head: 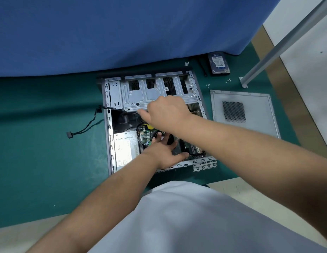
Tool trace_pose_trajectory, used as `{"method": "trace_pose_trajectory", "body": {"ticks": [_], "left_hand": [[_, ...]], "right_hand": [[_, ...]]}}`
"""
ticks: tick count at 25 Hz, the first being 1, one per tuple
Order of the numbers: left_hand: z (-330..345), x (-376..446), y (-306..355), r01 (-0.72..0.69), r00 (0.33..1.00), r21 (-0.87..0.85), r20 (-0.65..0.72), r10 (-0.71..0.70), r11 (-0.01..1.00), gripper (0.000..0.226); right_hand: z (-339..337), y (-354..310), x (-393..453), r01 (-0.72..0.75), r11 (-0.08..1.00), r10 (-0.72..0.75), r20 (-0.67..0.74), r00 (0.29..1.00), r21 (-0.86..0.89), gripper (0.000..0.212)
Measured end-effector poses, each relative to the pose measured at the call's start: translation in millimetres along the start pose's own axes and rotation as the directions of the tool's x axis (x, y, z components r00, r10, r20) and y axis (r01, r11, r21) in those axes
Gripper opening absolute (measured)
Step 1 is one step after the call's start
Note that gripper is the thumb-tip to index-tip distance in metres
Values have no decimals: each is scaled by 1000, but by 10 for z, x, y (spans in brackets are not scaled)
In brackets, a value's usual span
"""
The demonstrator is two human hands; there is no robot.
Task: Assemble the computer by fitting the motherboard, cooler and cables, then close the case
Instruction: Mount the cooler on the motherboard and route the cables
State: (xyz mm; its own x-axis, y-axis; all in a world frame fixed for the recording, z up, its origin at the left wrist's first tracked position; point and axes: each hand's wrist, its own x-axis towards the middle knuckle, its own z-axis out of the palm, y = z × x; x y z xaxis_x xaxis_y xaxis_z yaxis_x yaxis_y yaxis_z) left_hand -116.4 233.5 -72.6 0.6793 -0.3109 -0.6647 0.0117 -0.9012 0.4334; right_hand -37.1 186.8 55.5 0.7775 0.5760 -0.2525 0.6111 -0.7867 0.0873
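The open computer case (108, 125) lies flat on the green mat. Inside it sits the green motherboard (145, 138) with a black cooler (170, 139) on top. My left hand (164, 152) rests on the cooler with fingers spread and straight, the thumb pointing right. Above it, my right hand (167, 110) grips a screwdriver (150, 127) with a yellow handle. Its shaft points down at the board beside the cooler; the tip is too small to make out. Black cables (140, 126) loop near the board.
A silver power supply (124, 148) fills the case's near left corner. One loose cable (82, 128) trails out onto the mat at left. The side panel (241, 112) lies right of the case; a hard drive (219, 63), small screws (228, 81) and a metal leg (265, 57) are behind it.
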Motion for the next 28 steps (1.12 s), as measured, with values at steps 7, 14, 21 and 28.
{"method": "trace_pose_trajectory", "body": {"ticks": [7,14,21,28], "left_hand": [[-4,-11,17,13,1000,11,7,-14,1000,94],[7,-2,-16,-7,1000,-26,-17,6,1000,92],[34,32,-17,3,1000,1,-2,-3,1000,94],[34,27,-26,-19,999,-15,-27,19,1000,94]], "right_hand": [[-273,355,100,353,925,-379,259,888,141,39],[-44,82,-39,73,996,-69,87,994,-44,58],[-252,397,56,396,909,-416,256,872,128,34],[29,97,-60,-32,998,29,45,999,60,57]]}}
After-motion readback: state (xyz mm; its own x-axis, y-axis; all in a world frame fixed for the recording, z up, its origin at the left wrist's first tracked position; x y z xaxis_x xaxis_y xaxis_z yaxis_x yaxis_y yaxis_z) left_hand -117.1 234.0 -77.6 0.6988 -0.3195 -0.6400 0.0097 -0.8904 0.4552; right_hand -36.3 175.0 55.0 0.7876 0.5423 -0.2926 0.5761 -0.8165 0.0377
